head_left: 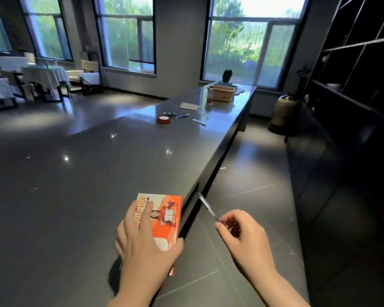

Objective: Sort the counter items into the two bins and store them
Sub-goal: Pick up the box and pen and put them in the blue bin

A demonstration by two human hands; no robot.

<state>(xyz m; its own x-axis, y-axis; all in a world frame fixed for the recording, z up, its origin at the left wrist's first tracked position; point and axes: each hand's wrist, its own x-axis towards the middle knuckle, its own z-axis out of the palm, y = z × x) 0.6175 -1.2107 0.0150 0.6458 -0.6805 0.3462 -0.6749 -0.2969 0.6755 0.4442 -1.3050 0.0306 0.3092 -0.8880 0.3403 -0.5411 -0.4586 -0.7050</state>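
My left hand grips the orange WiFi box, fingers over its top, thumb at its side. My right hand pinches what looks like a pen beside the counter edge.

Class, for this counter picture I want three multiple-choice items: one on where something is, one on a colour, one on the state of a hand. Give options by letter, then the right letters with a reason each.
1. Where is the bin?
A. at the counter's far end, by the window
B. on the floor
C. under the left hand

2. What is the main colour of the box under the left hand?
A. green
B. orange
C. black

3. What is the right hand doing?
A. lying flat on the counter
B. pinching a pen
C. gripping the bin

Answers:
1 A: the bin stands at the far end of the counter, before the window.
2 B: the box is orange with white print.
3 B: the fingers pinch one end of a pen, held off the counter's edge.
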